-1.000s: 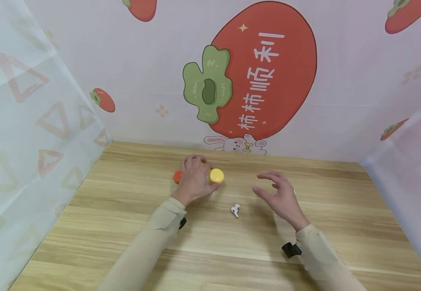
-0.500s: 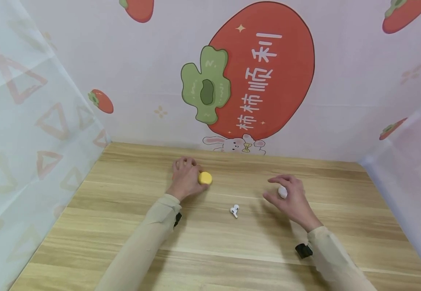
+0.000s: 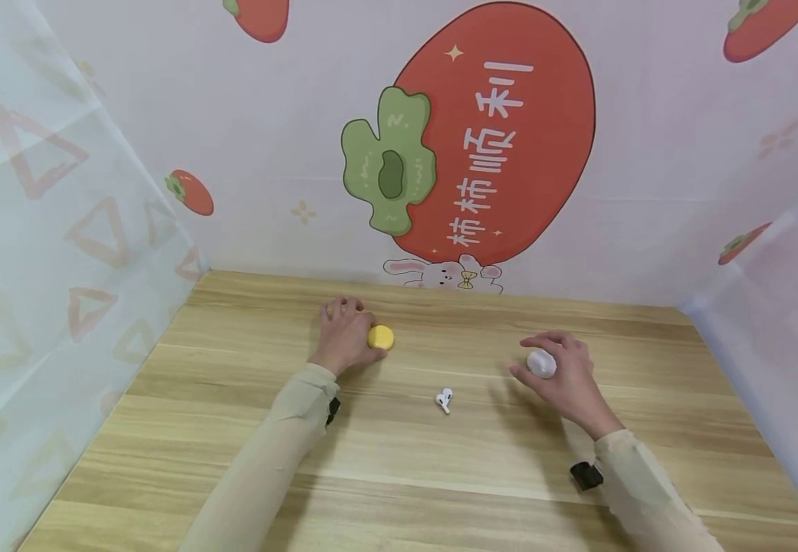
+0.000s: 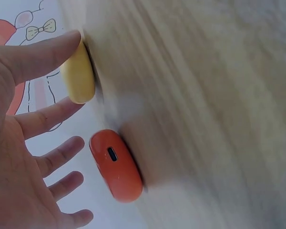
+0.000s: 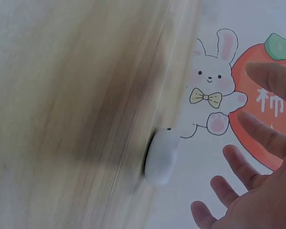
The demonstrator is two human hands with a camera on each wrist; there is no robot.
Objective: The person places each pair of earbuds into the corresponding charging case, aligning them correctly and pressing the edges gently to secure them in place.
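My left hand [image 3: 343, 338] pinches a small yellow rounded case [image 3: 381, 337] between thumb and index finger, low at the tabletop. In the left wrist view its other fingers spread beside an orange-red earbud charging case [image 4: 115, 167] with a port in its side. The hand hides that case in the head view. My right hand [image 3: 569, 385] hovers with fingers spread around a white rounded case [image 3: 541, 364] on the table. The right wrist view shows a gap between those fingers and the white case. Two white earbuds [image 3: 444, 400] lie together on the wood between the hands.
The wooden tabletop [image 3: 399, 491] stretches under both arms. A printed back wall [image 3: 267, 138] with a large persimmon rises at the far edge, and cloth walls stand at left and right. A black strap device [image 3: 586, 476] sits on the right wrist.
My left hand has moved left with the yellow case, covering the red one. The right hand has shifted right, and the white case now shows between its thumb and index finger.
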